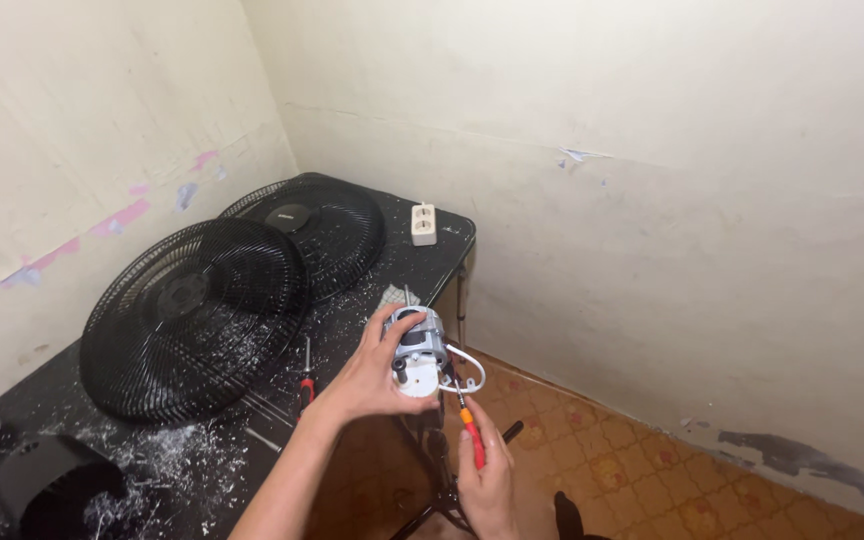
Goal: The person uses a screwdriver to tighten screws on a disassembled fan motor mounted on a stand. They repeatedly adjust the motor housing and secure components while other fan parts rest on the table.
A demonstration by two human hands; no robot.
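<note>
Just off the worktop (pixel 152 470) edge, left hand (pixel 367 380) grips the fan motor (pixel 418 352), right hand (pixel 487 480) clenches a screwdriver (pixel 470 432) at its base; grilles already off, motor still assembled.

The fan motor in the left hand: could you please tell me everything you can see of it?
The fan motor is a small, squat unit with a silvery metal body, a dark band around its middle and a white plastic end facing the camera. A thin shaft sticks up from its far end. White wires loop out at its right side. The left hand holds it in the air beyond the black table's edge, fingers wrapped around its left side. The right hand holds a red-handled screwdriver with its tip at the white end.
</note>
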